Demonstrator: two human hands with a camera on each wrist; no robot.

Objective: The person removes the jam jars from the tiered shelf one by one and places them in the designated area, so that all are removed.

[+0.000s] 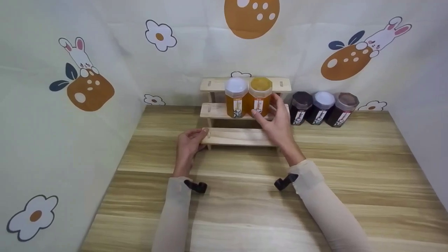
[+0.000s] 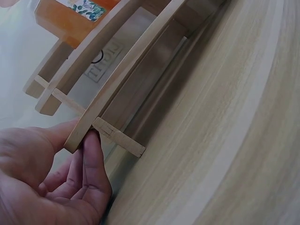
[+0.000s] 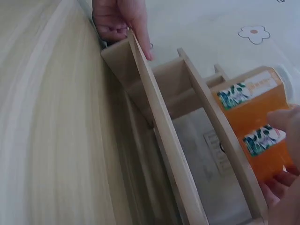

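A three-step wooden rack (image 1: 241,137) stands against the back wall. Two orange jars rest side by side on its middle step: a white-lidded jar (image 1: 235,99) on the left and a yellow-lidded jar (image 1: 260,96) on the right. My right hand (image 1: 278,122) grips the yellow-lidded jar, thumb on its front and fingers around its right side. With my left hand (image 1: 189,145) I pinch the left end of the lowest step, thumb on top and fingers beneath, as the left wrist view shows. In the right wrist view both jars' labels (image 3: 234,96) face outward.
Right of the rack, three dark jars stand in a row on the wood-grain table (image 1: 231,203): a black-lidded jar (image 1: 300,108), a white-lidded dark jar (image 1: 320,108) and a brown-lidded jar (image 1: 342,110). Patterned cloth walls (image 1: 196,63) enclose the table at the back and sides.
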